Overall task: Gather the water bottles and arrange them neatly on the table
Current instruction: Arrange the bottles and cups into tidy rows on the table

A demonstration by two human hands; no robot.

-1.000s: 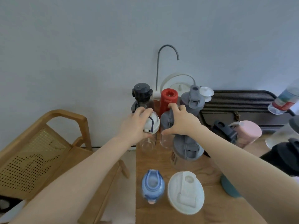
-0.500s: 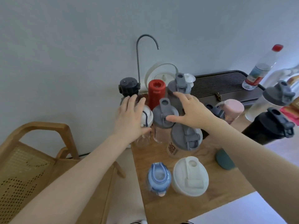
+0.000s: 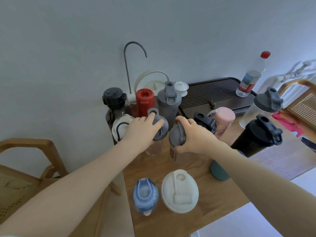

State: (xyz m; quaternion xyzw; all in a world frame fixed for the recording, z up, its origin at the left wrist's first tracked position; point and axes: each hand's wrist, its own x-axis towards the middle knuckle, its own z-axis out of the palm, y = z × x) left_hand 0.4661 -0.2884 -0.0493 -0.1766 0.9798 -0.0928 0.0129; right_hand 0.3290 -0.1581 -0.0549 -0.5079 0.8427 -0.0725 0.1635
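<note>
Water bottles crowd the wooden table (image 3: 191, 218). My left hand (image 3: 142, 132) grips the grey lid of a clear bottle (image 3: 158, 134) in the middle row. My right hand (image 3: 193, 135) holds the grey-lidded shaker bottle (image 3: 176, 141) beside it, which leans left. A white-lidded clear bottle (image 3: 120, 129) stands left of my left hand. Behind are a dark grey bottle (image 3: 113, 105), a red bottle (image 3: 145, 101) and a tall grey bottle (image 3: 168, 103). Nearest me stand a blue-lidded bottle (image 3: 145, 194) and a wide white-lidded bottle (image 3: 180, 189).
To the right stand a pink bottle (image 3: 223, 118), a black-capped bottle (image 3: 205, 121), a black shaker (image 3: 258, 135) and a clear shaker (image 3: 263, 106). A red-capped plastic bottle (image 3: 251, 77) rests on the dark slatted tray (image 3: 213, 93). Wooden chairs (image 3: 25, 168) flank the table.
My left hand left the white-lidded bottle and took the grey lid of the clear bottle. My right hand moved from that lid to the shaker bottle and tilted it.
</note>
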